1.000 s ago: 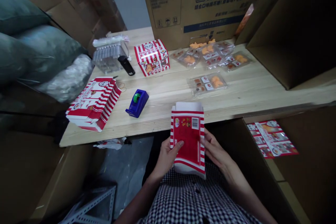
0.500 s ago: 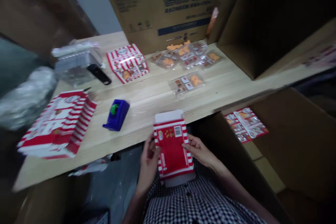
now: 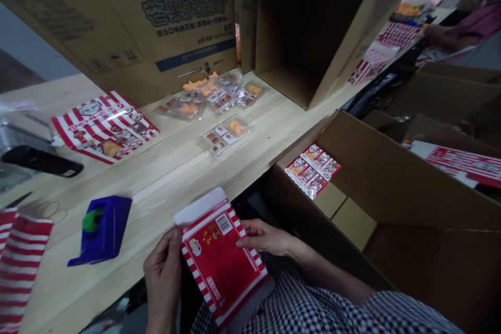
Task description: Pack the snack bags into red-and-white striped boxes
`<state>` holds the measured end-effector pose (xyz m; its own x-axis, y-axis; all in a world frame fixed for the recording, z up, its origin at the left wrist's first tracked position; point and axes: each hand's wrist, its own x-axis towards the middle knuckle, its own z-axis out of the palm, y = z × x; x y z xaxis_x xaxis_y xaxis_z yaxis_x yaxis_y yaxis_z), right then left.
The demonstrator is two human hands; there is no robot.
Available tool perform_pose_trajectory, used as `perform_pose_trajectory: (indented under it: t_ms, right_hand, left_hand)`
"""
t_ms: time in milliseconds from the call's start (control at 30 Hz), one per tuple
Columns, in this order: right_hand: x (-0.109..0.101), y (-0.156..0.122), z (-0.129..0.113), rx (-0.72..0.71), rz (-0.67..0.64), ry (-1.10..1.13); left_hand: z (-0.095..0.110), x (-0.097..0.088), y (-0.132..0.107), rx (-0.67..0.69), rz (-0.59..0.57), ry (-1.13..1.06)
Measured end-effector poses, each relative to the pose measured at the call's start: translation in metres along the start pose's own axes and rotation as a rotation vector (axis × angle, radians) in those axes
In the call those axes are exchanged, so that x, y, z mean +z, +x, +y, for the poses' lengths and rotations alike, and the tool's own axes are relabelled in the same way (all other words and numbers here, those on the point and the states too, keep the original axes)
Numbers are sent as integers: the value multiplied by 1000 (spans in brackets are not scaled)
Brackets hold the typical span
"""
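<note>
A red-and-white striped carton (image 3: 225, 266) with its white end flap raised is held in front of my body, its back panel with a barcode facing up. My right hand (image 3: 268, 240) grips the carton's right edge, thumb on top and fingers beneath. At the upper left edge, by the flap, my left hand (image 3: 162, 266) is closed with its thumb against the carton; its fingertips are partly hidden. Beyond the hands, a clear packet of small pieces (image 3: 225, 135) lies on the wooden table (image 3: 168, 188).
A blue tape dispenser (image 3: 105, 229), black handheld device (image 3: 43, 160) and flat striped carton (image 3: 105, 125) lie left. Several clear packets (image 3: 219, 91) sit before a large cardboard box (image 3: 129, 26). An open box (image 3: 352, 182) at right holds striped cartons (image 3: 313, 169). Another person's arm (image 3: 457, 31) shows far right.
My view has turned to the right, showing more of the open box and another person's arm. The carton now tilts to the left at its top, with both hands still at its sides.
</note>
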<state>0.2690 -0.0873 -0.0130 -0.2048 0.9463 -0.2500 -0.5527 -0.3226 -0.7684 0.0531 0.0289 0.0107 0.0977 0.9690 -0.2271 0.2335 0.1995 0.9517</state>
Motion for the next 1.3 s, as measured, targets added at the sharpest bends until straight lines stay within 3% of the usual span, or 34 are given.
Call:
perform_pose_trajectory:
  t_ms: [200,300,433,567,900,1067,1300]
  right_hand:
    - [-1,20,-26,-296,197,-83]
    - [-2,37,-38,-345,176,-64]
    - [0,48,-33,-393,272,67]
    - [1,48,-26,-324,290,36]
    - [-14,59,-37,-210,237,-101]
    - [-8,59,-36,-216,264,-52]
    - [-2,67,-30,-258,318,172]
  left_hand:
    - [-14,6,9,-6,-10,35]
    - [-7,12,8,-13,-24,-3]
    - [1,14,5,-47,-69,-75]
    - [5,11,2,-42,-108,-82]
    - [0,7,6,30,-218,43]
    - [-2,9,-1,134,-146,2]
    - [5,31,3,-58,8,-297]
